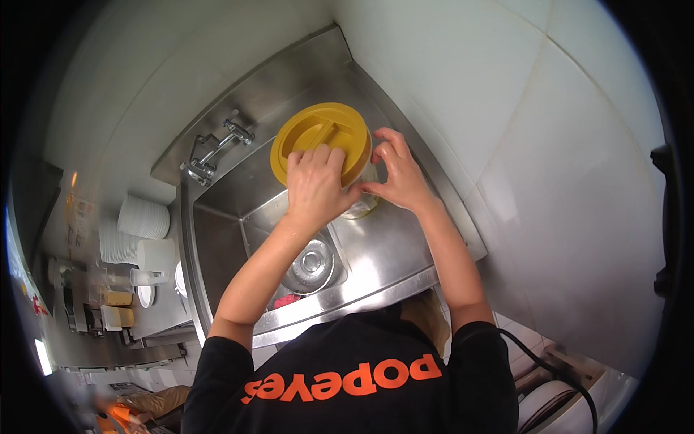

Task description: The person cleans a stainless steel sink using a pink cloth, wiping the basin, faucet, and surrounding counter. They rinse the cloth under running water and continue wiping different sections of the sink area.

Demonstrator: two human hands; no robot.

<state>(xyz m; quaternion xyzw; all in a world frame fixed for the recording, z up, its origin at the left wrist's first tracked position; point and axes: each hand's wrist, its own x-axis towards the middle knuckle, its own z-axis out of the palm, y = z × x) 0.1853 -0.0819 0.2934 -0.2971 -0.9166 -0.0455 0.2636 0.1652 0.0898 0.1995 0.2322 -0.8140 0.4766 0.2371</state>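
Note:
A round yellow plastic lid (347, 116) sits tilted on a clear container (361, 209), whose body is mostly hidden beneath it. My left hand (319, 182) grips the raised handle bar across the lid, its fingers curled into the recess. At the container's right side, my right hand (398, 176) has its fingers bent and spread, and no object shows between them; whether its thumb touches the container cannot be told. The container stands on the steel drainboard (401, 238) beside the sink basin.
The sink basin (217, 228) holds a round metal strainer or bowl (310, 263) and a red item (286, 300). A wall faucet (217, 149) is at the back left. Stacked white plates (143, 217) and containers stand on the left counter. A person (122, 415) is at the lower left.

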